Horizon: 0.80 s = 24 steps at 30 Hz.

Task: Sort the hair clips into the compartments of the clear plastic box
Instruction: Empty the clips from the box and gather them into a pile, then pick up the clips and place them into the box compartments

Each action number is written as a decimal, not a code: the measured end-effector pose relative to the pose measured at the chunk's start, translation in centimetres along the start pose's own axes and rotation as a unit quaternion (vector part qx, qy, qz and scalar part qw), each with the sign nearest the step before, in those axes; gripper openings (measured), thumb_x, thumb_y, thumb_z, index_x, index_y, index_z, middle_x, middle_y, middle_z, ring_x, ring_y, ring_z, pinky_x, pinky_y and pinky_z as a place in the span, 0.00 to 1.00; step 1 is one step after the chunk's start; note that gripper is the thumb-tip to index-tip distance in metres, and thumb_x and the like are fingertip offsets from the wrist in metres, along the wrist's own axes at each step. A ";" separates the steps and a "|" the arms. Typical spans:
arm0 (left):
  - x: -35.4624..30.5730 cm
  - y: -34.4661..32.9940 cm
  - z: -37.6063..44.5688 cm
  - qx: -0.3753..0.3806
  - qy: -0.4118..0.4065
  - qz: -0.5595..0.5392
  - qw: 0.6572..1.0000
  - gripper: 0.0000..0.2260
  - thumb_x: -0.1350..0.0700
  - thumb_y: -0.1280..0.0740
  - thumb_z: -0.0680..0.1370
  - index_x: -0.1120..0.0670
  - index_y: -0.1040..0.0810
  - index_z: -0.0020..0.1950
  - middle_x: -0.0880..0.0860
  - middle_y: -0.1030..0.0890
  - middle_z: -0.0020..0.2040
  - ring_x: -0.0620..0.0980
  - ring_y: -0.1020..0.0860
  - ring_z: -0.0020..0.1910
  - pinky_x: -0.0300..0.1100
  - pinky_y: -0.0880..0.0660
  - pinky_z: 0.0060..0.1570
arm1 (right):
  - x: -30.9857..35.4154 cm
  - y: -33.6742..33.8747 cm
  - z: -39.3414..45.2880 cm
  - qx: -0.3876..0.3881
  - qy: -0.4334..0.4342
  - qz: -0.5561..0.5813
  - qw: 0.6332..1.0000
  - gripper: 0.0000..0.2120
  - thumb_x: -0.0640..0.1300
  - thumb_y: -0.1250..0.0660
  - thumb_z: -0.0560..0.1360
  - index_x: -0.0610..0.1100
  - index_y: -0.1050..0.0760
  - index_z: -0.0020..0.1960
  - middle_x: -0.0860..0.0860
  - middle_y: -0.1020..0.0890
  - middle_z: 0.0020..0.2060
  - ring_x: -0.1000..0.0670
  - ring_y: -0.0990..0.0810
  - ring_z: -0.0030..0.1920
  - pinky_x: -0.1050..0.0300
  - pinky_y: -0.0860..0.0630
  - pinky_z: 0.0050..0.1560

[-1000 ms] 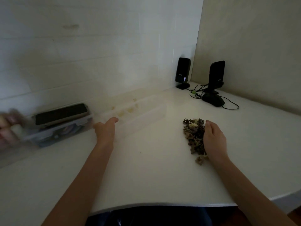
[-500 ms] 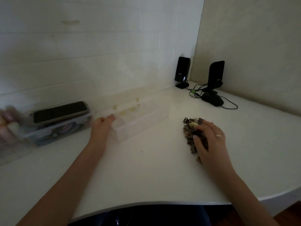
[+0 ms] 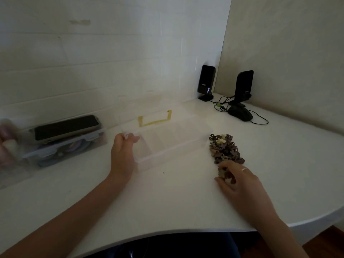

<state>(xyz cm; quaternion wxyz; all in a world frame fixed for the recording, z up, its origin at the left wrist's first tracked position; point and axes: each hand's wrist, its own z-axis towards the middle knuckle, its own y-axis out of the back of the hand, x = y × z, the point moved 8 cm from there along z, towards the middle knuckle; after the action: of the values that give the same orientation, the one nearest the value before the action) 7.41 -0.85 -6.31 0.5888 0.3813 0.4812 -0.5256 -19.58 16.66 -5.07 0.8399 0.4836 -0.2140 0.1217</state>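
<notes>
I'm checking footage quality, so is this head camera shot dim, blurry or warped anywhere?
Head view: dim overall, so the brown hair clips read as a dark heap; far left edge is smeared and blurred; the clear plastic box nearly blends into the white table; wide-angle bending curves the table edge.

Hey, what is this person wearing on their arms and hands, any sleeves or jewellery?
Both forearms are bare as far as the picture shows, with no sleeves, watch or bracelet in view. The right hand has a thin pale ring on one finger. The left hand shows no ring or glove.
</notes>
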 end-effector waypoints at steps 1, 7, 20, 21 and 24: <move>-0.2 0.0 0.0 0.003 -0.008 0.001 1.000 0.06 0.56 0.38 0.78 0.52 0.27 0.41 0.48 0.23 0.43 0.42 0.26 0.41 0.26 0.31 0.37 | 0.5 0.2 0.2 -0.017 0.007 0.038 0.999 0.12 0.44 0.27 0.69 0.51 0.25 0.51 0.58 0.23 0.38 0.57 0.25 0.38 0.68 0.33 0.38; -0.1 -0.6 0.1 0.045 -0.025 -0.012 0.999 0.04 0.53 0.38 0.80 0.51 0.26 0.52 0.43 0.23 0.47 0.39 0.25 0.46 0.43 0.28 0.53 | 6.5 -2.3 3.3 -0.007 0.057 0.323 0.945 0.15 0.35 0.28 0.69 0.48 0.26 0.52 0.58 0.17 0.45 0.55 0.19 0.46 0.63 0.23 0.40; -0.8 -3.0 -0.3 0.206 0.008 -0.076 0.976 0.25 0.32 0.47 0.71 0.31 0.42 0.68 0.46 0.30 0.67 0.45 0.20 0.53 0.44 0.20 0.44 | 11.2 -6.6 7.8 -0.034 0.126 0.256 0.958 0.14 0.43 0.27 0.69 0.54 0.22 0.53 0.63 0.20 0.44 0.58 0.24 0.44 0.67 0.30 0.38; -0.8 -3.0 -0.4 0.211 0.003 -0.071 0.975 0.27 0.29 0.46 0.70 0.31 0.42 0.68 0.45 0.30 0.67 0.45 0.20 0.53 0.44 0.19 0.44 | 11.4 -6.8 7.7 -0.038 0.130 0.251 0.959 0.14 0.43 0.27 0.69 0.54 0.22 0.53 0.64 0.21 0.43 0.59 0.24 0.43 0.69 0.31 0.38; -0.7 -3.1 -0.4 0.209 -0.003 -0.062 0.976 0.23 0.36 0.47 0.73 0.32 0.43 0.69 0.48 0.32 0.71 0.46 0.22 0.56 0.46 0.20 0.49 | 12.2 -6.9 7.6 -0.050 0.136 0.241 0.960 0.14 0.42 0.27 0.69 0.55 0.23 0.52 0.68 0.22 0.42 0.62 0.26 0.43 0.74 0.33 0.41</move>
<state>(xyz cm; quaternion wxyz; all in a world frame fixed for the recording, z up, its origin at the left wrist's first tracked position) 4.31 -0.75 -5.51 0.4637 0.4638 0.3811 -0.6516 -7.83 6.60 -1.13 0.8297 0.3545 -0.2141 0.3743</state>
